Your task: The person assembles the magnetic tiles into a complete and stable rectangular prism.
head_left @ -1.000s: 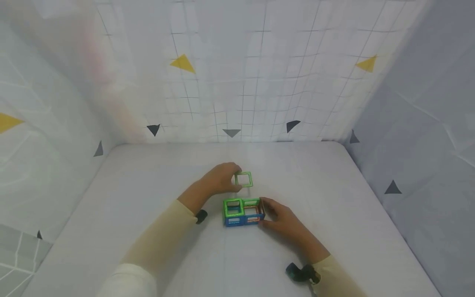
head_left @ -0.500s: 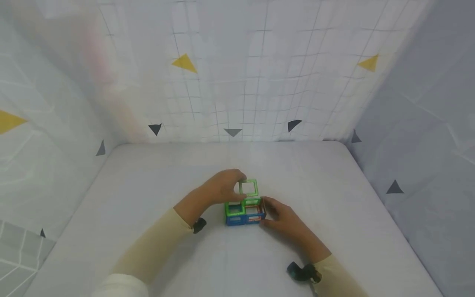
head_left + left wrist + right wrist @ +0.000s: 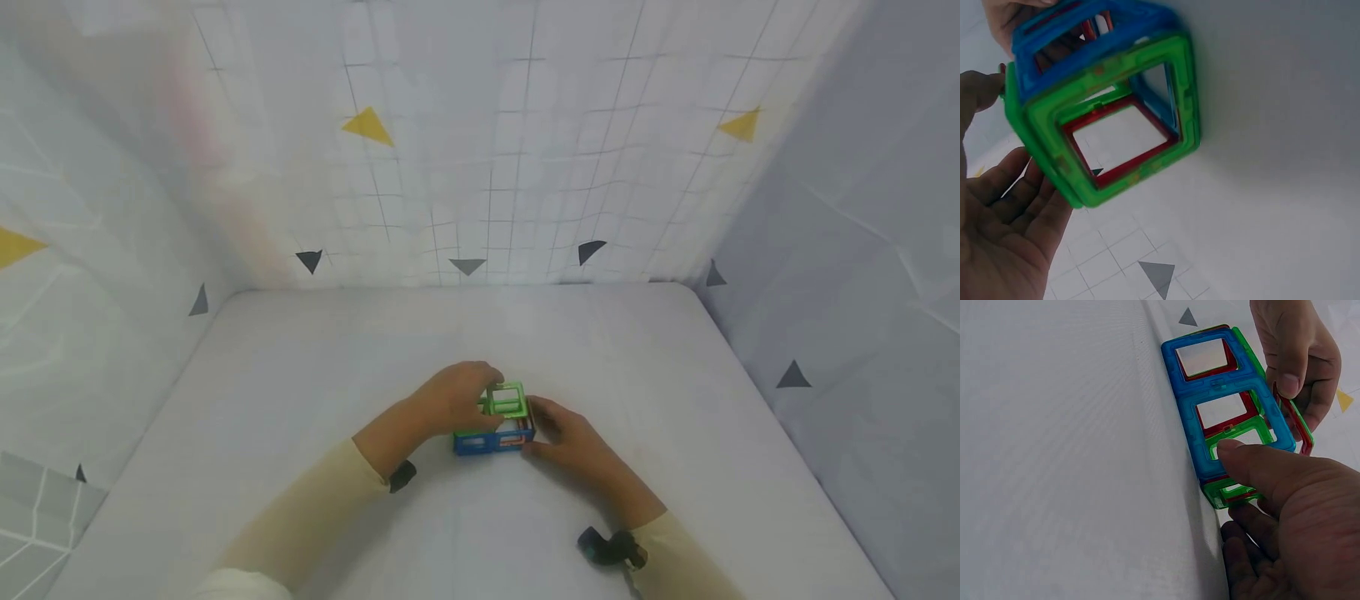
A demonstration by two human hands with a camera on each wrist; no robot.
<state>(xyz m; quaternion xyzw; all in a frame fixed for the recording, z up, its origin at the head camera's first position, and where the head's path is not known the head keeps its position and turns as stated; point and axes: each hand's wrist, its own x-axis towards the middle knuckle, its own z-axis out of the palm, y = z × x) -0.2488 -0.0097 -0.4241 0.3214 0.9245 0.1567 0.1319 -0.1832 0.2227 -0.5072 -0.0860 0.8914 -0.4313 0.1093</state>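
Note:
A two-cell box of magnetic building tiles [image 3: 475,446], with blue, green and red see-through square frames, stands on the table. My left hand [image 3: 450,402] pinches a loose green square tile [image 3: 523,401] by its left side, tilted close over the box's right cell. In the right wrist view this tile [image 3: 1301,425] shows a red edge and slants off the box's top side. My right hand [image 3: 573,437] grips the right end of the box, its thumb [image 3: 1250,464] against the blue front tile. The left wrist view shows the box's green end frame [image 3: 1189,94] up close.
The white-covered table [image 3: 637,358] spreads around the hands. White gridded sheeting [image 3: 480,200] with yellow and dark triangles rises behind it, and grey sheets stand at both sides. A dark wrist camera [image 3: 611,548] sits on the right forearm.
My left hand has brought the green tile down and toward me, from behind the box to over its right cell. The right hand has stayed on the box's right end.

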